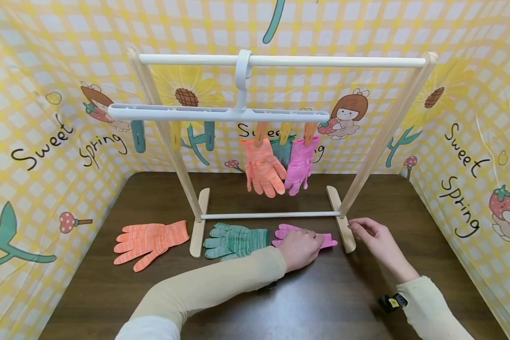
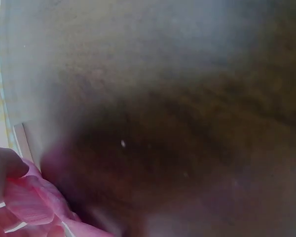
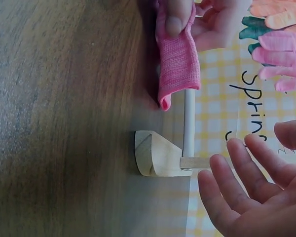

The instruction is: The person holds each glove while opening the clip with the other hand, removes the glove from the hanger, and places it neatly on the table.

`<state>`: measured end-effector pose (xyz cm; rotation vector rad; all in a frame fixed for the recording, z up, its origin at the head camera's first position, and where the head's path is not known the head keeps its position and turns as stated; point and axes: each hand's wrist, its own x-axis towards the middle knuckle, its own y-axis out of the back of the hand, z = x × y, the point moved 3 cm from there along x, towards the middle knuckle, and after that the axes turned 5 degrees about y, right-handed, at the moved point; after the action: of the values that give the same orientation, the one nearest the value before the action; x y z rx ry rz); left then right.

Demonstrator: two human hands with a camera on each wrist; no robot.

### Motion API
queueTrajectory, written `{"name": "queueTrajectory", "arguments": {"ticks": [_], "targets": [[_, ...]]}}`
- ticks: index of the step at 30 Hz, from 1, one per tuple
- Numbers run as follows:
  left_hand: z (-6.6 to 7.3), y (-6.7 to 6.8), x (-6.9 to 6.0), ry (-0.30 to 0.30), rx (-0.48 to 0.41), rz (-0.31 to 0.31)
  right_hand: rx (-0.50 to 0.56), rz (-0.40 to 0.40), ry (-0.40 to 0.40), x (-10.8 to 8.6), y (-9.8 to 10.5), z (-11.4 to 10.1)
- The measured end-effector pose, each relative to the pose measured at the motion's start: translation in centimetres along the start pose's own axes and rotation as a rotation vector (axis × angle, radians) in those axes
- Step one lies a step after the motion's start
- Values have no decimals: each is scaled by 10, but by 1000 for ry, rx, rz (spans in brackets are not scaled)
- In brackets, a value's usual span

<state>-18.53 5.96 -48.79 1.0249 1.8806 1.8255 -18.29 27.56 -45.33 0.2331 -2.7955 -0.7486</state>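
1. The left hand (image 1: 301, 249) pinches the pink glove (image 3: 180, 64), thumb and fingers clamped on its fabric, as the right wrist view shows.
2. The pink glove is low over the table (image 1: 318, 302), on the near side of the rack (image 1: 272, 215), between the green glove (image 1: 240, 241) and the rack's right foot (image 1: 347, 239); its cuff points right.
3. The right hand (image 1: 376, 238) holds nothing; its fingers are loosely bent and apart, close to the right foot. Whether they touch it, I cannot tell.
4. The green glove lies left of the pink one, fingers to the left. Farther left, beyond the left foot (image 1: 199, 226), lies the orange glove (image 1: 146, 243).
5. Above, the hanger (image 1: 221, 113) hooks over the rack's top bar (image 1: 323, 61). From its right half, clothespins (image 1: 309, 133) hold a hanging orange glove (image 1: 263, 167), a hanging green glove (image 1: 283, 150) and a hanging pink glove (image 1: 299, 165).
6. Three unused clips (image 1: 138, 137) dangle from its left half.
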Motion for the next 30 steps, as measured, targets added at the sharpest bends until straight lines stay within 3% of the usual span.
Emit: {"name": "queueTrajectory", "arguments": {"ticks": [4, 11, 20, 30], "targets": [[2, -2, -1, 1, -4, -16, 17, -1, 15, 0, -1, 0], [0, -1, -4, 18, -57, -136, -3, 0, 9, -1, -2, 4], [-4, -5, -7, -6, -122, -155, -9, -5, 8, -2, -4, 7], [-4, -3, -10, 16, -131, -176, -86, -9, 11, -4, -6, 6]]}}
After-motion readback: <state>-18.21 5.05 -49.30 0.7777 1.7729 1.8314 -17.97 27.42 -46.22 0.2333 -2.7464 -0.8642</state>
